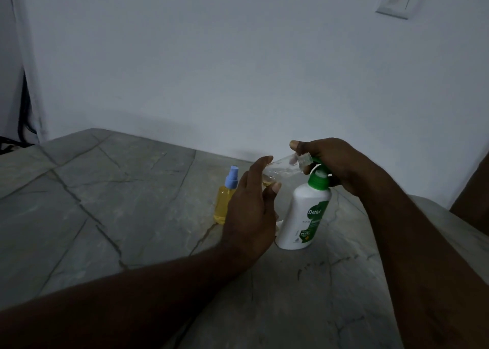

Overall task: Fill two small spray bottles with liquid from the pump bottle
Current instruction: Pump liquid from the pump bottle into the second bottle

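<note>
While our left hand (251,211) grips the clear, tilted spray bottle (280,168), our right hand (336,161) curls round the rounded white Dettol pump bottle (304,216) at its green head, hiding the nozzle.

Both forearms are bare. The left enters from the lower left and the right from the lower right, and they converge toward the centre. The left hand (248,211) shows its back to the camera. Its fingers (266,161) and thumb curl round the lower end of a small clear plastic spray bottle (280,167), held tilted. The right hand (333,163) sits palm-down over the green head of a white plastic pump bottle (301,206), fingers curled round that head, thumb extended toward the left hand.
</note>
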`<action>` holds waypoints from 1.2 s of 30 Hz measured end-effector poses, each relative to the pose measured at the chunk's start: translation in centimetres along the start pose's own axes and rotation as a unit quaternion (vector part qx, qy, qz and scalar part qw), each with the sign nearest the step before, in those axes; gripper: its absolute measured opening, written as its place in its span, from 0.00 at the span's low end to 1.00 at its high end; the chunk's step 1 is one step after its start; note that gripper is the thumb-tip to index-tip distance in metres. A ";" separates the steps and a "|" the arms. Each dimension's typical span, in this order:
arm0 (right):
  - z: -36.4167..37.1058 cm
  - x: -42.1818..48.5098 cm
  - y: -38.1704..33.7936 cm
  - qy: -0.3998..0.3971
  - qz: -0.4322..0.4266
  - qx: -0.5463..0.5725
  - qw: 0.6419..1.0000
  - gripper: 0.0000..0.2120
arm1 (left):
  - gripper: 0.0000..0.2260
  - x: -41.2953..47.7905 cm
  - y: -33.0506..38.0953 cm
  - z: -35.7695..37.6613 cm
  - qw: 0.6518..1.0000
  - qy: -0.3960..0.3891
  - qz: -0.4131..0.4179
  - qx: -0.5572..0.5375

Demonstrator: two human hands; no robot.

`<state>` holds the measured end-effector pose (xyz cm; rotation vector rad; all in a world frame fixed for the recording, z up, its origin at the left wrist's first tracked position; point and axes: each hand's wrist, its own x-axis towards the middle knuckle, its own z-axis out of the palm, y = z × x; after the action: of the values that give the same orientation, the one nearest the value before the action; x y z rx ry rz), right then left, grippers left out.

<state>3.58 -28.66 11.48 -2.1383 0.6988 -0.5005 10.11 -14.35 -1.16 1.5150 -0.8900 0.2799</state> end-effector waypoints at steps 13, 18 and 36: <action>0.0 0.1 -0.3 -0.070 -0.008 -0.006 0.998 0.26 | 0.20 0.1 -0.1 0.2 1.000 -0.004 0.006 0.012; -0.3 -0.1 -0.7 -0.065 -0.035 -0.010 0.997 0.25 | 0.19 0.1 0.1 0.1 1.000 -0.005 -0.003 0.009; -0.1 -0.4 -0.4 -0.056 -0.030 0.009 0.998 0.23 | 0.20 0.0 0.2 -0.1 1.000 -0.004 0.013 0.020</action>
<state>3.38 -28.24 11.78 -2.1567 0.5660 -0.4140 10.01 -14.30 -0.96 1.5439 -0.9166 0.3122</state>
